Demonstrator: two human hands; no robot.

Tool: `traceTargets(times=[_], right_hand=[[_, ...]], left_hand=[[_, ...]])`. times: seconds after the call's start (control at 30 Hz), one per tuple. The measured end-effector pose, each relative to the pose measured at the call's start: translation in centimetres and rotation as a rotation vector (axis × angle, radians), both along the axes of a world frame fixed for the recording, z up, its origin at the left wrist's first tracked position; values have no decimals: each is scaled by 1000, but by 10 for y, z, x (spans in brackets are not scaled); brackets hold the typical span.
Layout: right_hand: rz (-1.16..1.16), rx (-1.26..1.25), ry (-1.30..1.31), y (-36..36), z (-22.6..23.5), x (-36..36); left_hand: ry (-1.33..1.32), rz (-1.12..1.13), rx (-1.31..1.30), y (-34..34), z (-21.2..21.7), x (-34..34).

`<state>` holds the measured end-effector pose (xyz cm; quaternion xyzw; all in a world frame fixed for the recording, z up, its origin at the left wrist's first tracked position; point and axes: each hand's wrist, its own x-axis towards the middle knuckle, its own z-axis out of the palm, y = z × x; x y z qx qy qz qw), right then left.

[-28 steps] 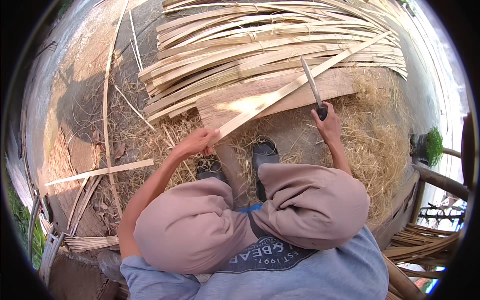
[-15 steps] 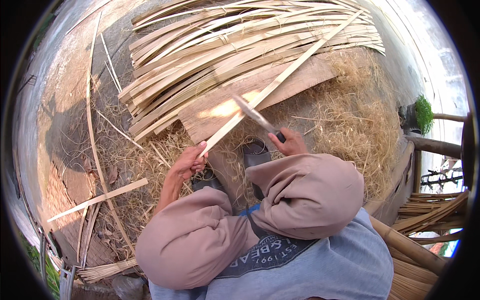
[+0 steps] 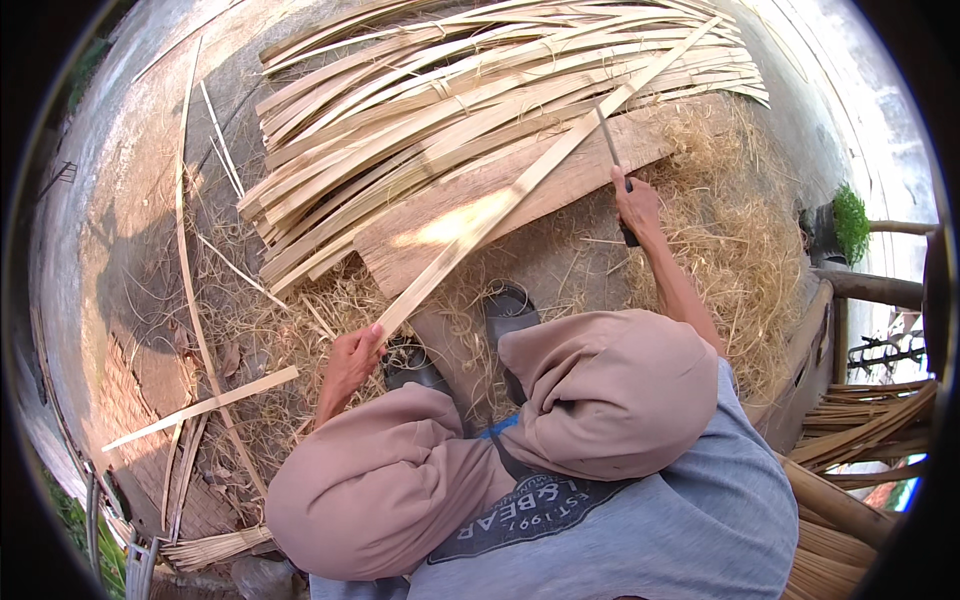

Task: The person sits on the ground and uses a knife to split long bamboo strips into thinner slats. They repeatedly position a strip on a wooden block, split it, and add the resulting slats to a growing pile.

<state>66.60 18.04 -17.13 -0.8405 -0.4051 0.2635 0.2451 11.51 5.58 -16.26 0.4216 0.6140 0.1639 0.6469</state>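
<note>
My left hand (image 3: pixel 352 358) is closed round the near end of a long pale bamboo strip (image 3: pixel 452 255). The strip slants away to the far right, crossing a wooden board (image 3: pixel 400 255) and the pile beyond it. In my right hand (image 3: pixel 640 208) is a knife (image 3: pixel 609 138) with a dark handle, its blade pointing up and slightly left. The blade's tip is close to the strip's right edge; whether they touch I cannot tell. Sunlight falls on part of the board and strip.
A large pile of bamboo strips (image 3: pixel 440 110) lies beyond the board. Curly shavings (image 3: pixel 715 260) cover the ground around my sandals (image 3: pixel 511 310). Loose strips (image 3: pixel 200 408) lie at the left. Bamboo poles (image 3: pixel 868 288) and a green plant (image 3: pixel 850 222) are at the right.
My right hand has moved away and to the right with the knife, from near my knees to along the strip's far half. My left hand has shifted slightly left and nearer with the strip.
</note>
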Motion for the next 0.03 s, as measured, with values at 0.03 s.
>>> traceTargets(times=[0.03], right_hand=[[-2, 5, -3, 2, 6, -2]], left_hand=[[-3, -2, 5, 3, 0, 0]])
